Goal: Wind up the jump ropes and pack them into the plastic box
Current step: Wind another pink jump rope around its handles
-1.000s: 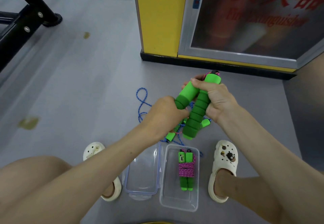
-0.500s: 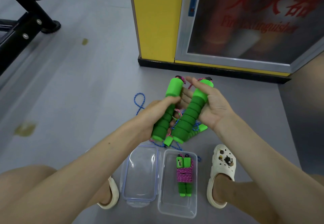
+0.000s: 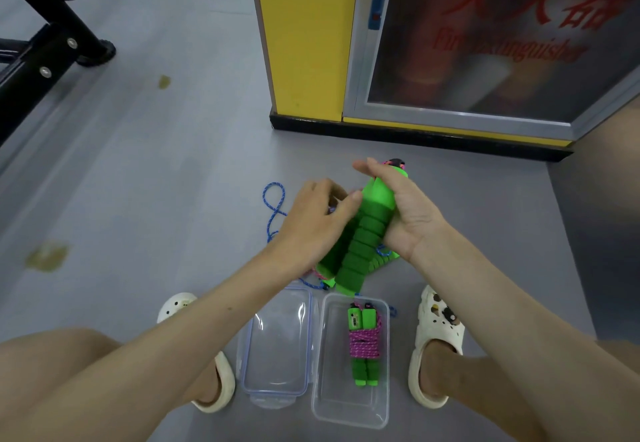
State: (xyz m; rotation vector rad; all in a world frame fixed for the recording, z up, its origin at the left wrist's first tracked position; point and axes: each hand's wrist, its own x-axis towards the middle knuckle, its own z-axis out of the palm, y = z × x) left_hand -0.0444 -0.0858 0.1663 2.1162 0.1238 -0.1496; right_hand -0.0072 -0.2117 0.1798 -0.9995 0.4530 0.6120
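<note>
Clamping both grips on a pair of green ribbed foam jump-rope handles (image 3: pixel 363 237), a person held them side by side above a grey floor (image 3: pixel 156 164), tilted with their upper ends toward the far wall. The left grip (image 3: pixel 318 223) curled round the pair from the left, thumb against the foam. The right grip (image 3: pixel 407 213) closed on them from the right, thumb hooked over the upper end and fingers reaching behind. A pink cord (image 3: pixel 394 164) showed at the handles' top ends.

Just below the hands, between the person's feet, a clear rectangular plastic box (image 3: pixel 332 403) stood open on the floor. It held one wound jump rope (image 3: pixel 363 344), with green handles laid together and pink cord wrapped round their middle, lying along the box's right side. A clear blue-rimmed lid (image 3: pixel 277 341) lay just beside the box on its left.

A blue braided rope (image 3: pixel 273 206) lay loose on the floor behind the left grip, partly hidden by the hands. A cream perforated clog (image 3: pixel 436 337) stood right of the box, and its mate (image 3: pixel 221 386) left of the lid. Along the floor's far edge rose a yellow pillar (image 3: pixel 308 36) and a glass-fronted fire extinguisher cabinet (image 3: pixel 485 43). A black metal frame (image 3: pixel 41 57) occupied the far left corner.
</note>
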